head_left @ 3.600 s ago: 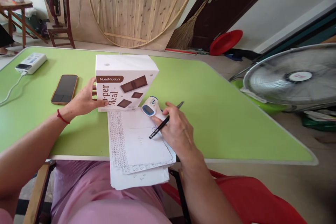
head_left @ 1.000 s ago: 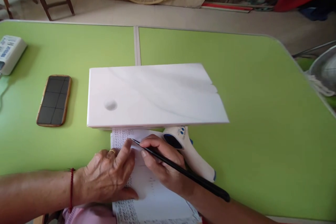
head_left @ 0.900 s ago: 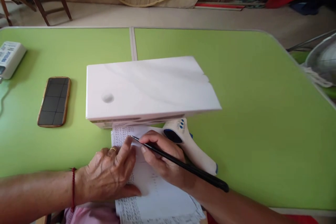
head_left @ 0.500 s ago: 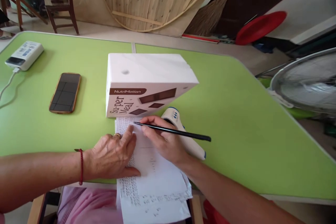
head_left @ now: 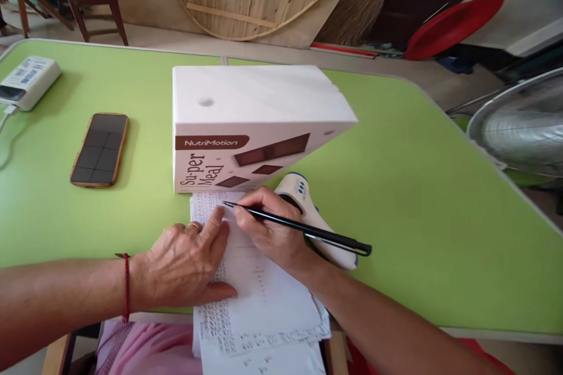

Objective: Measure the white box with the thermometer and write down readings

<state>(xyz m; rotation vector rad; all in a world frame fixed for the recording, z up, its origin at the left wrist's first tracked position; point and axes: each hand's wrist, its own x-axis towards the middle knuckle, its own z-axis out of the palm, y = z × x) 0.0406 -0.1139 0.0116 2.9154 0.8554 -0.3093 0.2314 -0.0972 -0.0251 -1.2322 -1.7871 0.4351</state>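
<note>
Writing under way: the left hand (head_left: 187, 263) lies flat pinning the papers (head_left: 259, 299) at the table (head_left: 417, 199) edge, the right hand (head_left: 270, 231) grips the pen (head_left: 299, 227), tip on the sheet just before the box (head_left: 250, 129), thermometer (head_left: 316, 220) beside.

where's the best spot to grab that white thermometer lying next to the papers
Probably by its handle end, the thermometer tapering toward the table's near right, approached from the right. That end lies free on the green table, while its blue-trimmed head sits against the box and the right hand with the pen covers its left side.
</note>
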